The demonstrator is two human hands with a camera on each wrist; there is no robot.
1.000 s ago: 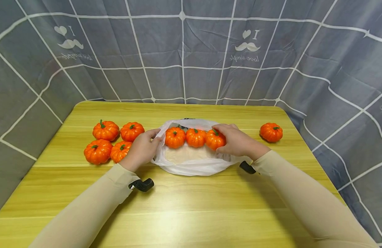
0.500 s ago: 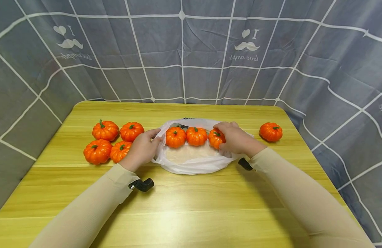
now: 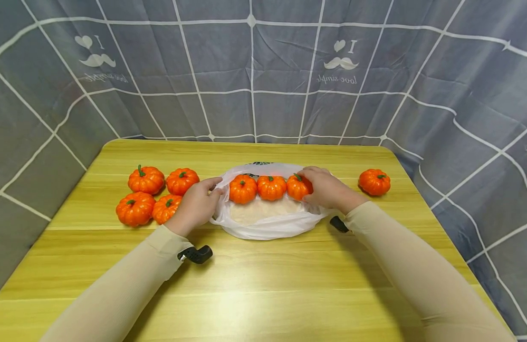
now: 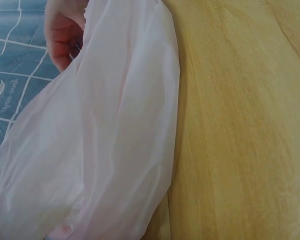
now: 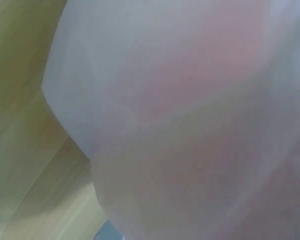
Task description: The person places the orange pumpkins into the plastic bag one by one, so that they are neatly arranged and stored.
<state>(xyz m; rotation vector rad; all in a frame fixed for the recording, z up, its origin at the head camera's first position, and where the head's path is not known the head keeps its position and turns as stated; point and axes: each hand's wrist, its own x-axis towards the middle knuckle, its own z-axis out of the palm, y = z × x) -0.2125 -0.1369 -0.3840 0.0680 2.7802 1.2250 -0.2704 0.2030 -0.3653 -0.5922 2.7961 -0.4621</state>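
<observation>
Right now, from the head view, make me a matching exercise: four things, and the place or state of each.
1. left hand
2. right hand
3. lone pumpkin
4. white bag

A. contains three pumpkins
B. grips the bag's left edge
C. on the right side of the table, outside the bag
D. touches the bag's rightmost pumpkin

Pairs: 1-B, 2-D, 3-C, 4-A

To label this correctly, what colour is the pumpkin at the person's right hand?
That pumpkin is glossy orange; the head view shows it best.

Glare whitens the bench (image 3: 254,270) toward its near edge; the head view is bright, the right wrist view dim and blurred.
</observation>
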